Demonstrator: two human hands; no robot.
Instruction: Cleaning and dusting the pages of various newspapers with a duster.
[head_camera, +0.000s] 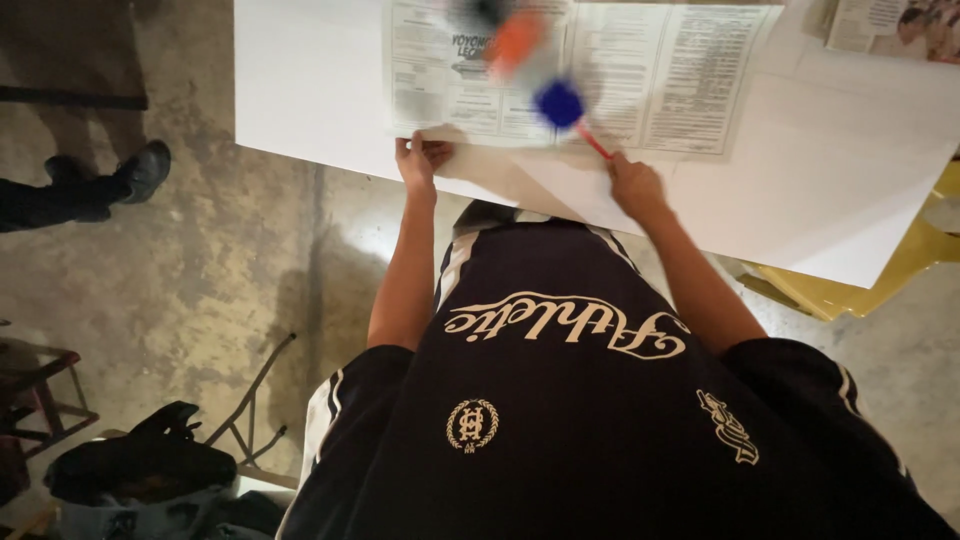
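Left hand (420, 160): we pinch the sheet's (640, 75) near edge.
Right hand (635, 185): closed on a red-handled tool (575, 118).
Tool: blue head, blurred over the sheet.
Sheet: printed, flat on white desk (850, 190); top cut off.

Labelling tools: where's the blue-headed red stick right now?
Head view, upper centre: blue-headed red stick held in the right hand, over the printed sheet on the white board.

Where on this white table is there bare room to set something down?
The white table is bare left of the printed sheet, and again right of the right hand toward the yellow piece. It is crowded at the sheet, where the left hand and blue-tipped stick are.
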